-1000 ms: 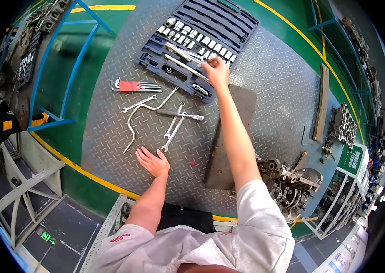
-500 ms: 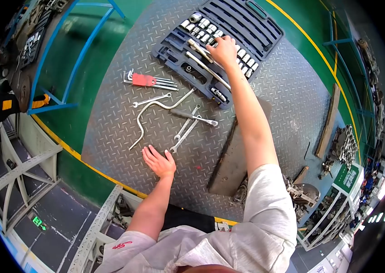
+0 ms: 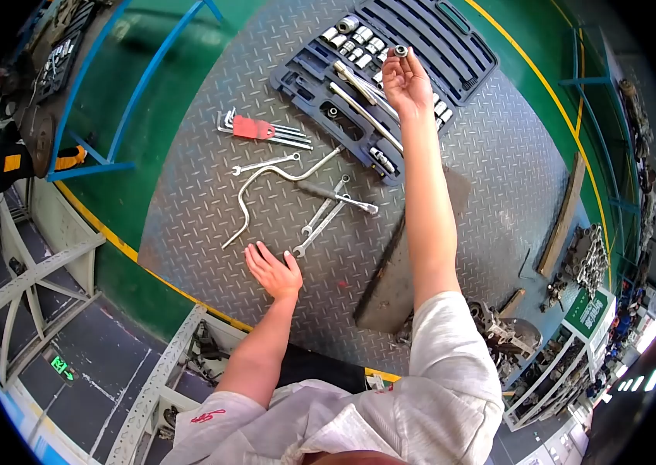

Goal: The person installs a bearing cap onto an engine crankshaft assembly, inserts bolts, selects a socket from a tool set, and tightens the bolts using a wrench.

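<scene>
The right hand (image 3: 410,88) has raised a pinched round silver metal socket (image 3: 400,51), now out of the far blue-grey plastic case (image 3: 452,48); left hand (image 3: 275,273) spread, empty

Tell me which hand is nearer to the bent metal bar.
Left. The left hand is beside the near end of the bent metal bar; the right hand is farther, over the socket case.
</scene>
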{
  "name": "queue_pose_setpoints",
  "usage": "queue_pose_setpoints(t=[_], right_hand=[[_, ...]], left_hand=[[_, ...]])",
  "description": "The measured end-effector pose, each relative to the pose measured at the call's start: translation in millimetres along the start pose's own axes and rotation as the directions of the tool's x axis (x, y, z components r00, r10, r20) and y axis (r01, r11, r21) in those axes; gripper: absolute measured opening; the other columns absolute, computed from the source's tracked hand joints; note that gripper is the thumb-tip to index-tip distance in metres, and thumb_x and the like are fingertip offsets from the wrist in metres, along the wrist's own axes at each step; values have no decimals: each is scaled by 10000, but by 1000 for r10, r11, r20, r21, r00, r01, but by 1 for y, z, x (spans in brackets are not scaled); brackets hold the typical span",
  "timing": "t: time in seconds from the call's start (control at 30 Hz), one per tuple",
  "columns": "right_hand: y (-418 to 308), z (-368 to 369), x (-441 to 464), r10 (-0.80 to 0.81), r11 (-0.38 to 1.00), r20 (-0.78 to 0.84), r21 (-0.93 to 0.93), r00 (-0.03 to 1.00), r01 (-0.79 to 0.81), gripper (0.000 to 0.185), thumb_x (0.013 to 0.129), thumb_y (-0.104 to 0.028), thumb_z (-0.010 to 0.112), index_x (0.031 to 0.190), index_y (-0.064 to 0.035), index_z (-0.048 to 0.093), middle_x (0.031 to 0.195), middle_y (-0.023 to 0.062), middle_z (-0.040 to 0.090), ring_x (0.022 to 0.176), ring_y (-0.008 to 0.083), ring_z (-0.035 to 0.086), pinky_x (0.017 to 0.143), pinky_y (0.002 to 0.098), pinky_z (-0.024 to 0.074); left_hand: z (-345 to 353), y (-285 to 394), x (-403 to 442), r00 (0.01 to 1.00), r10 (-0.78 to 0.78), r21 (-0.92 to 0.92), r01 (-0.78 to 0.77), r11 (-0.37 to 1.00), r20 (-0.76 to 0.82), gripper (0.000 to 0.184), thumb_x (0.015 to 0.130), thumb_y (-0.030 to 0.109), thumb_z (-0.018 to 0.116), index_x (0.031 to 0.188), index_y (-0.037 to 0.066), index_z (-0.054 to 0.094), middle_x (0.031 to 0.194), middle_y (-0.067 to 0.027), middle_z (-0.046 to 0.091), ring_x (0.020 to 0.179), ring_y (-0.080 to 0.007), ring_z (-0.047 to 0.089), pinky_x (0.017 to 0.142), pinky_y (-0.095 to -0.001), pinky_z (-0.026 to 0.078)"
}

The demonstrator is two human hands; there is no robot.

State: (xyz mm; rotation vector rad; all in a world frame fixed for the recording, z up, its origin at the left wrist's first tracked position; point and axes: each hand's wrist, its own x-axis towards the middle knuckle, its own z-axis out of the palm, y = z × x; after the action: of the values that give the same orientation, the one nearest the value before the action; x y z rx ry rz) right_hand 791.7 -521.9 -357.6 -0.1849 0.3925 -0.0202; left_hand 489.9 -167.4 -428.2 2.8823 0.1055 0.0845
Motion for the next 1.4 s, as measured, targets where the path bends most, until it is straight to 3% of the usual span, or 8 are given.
queue_pose_setpoints(t=[0.23,0.33,0.43,0.57,0.67,0.77,0.87,1.4], right_hand=[[1,13,-16,-103,995,51,-6,993,103,286,916,-237,660,951,41,603,901,114,642,725,164,610,602,188,529],[-3,-2,-7,-248,941,-75,-256,966,222,191,901,-185,677,916,-6,611,855,104,650,734,182,625,637,248,553],[-6,-25,16,-455,415,-95,-902,885,117,221,867,-204,720,922,-2,651,807,63,661,682,142,626,656,243,538],[-50,-25,39,-450,-552,116,-816,886,-173,371,835,-417,669,969,-78,737,868,115,727,831,241,701,752,358,537],[-73,-18,19,-576,-591,180,-766,797,-254,394,815,-473,643,991,-135,744,891,116,722,884,294,686,805,391,525],[-66,-44,7,-278,-610,35,-779,960,-149,384,782,-396,705,964,-59,731,850,142,712,828,297,678,755,367,522],[-40,-47,-23,-184,-854,270,-520,945,-17,349,702,-307,715,951,-63,733,997,165,683,953,331,631,867,407,508],[-51,-44,-37,32,-879,341,-438,940,189,378,694,-179,778,1016,-97,598,1014,116,607,1043,317,557,867,411,473]], left_hand=[[6,-2,-2,1000,-20,4,20,1000,0,694,872,259,564,1424,-54,282,1458,-261,285,1376,-437,237,1132,-543,213],[7,-2,-1,1000,-27,3,27,1000,-1,694,872,261,563,1426,-47,281,1460,-257,285,1377,-436,237,1134,-542,210],[6,-1,-2,1000,-28,2,28,1000,-3,692,871,261,563,1423,-50,284,1457,-258,287,1375,-438,238,1134,-541,211],[7,-2,-2,1000,-6,1,6,1000,-16,684,869,256,562,1410,-65,294,1446,-271,293,1369,-444,242,1129,-544,222],[6,-1,0,1000,0,2,0,1000,-11,680,871,254,560,1408,-70,297,1437,-277,300,1363,-447,248,1126,-548,228],[10,-3,-2,1000,1,10,-1,1000,-24,695,859,279,573,1403,-65,311,1431,-280,307,1350,-457,269,1115,-569,244],[8,-3,-2,1000,-18,16,18,1000,0,704,865,277,569,1417,-59,291,1440,-278,291,1360,-454,253,1128,-566,224],[8,-4,-1,1000,-7,7,7,1000,3,703,860,272,573,1409,-69,295,1444,-269,291,1360,-448,250,1131,-556,223]])
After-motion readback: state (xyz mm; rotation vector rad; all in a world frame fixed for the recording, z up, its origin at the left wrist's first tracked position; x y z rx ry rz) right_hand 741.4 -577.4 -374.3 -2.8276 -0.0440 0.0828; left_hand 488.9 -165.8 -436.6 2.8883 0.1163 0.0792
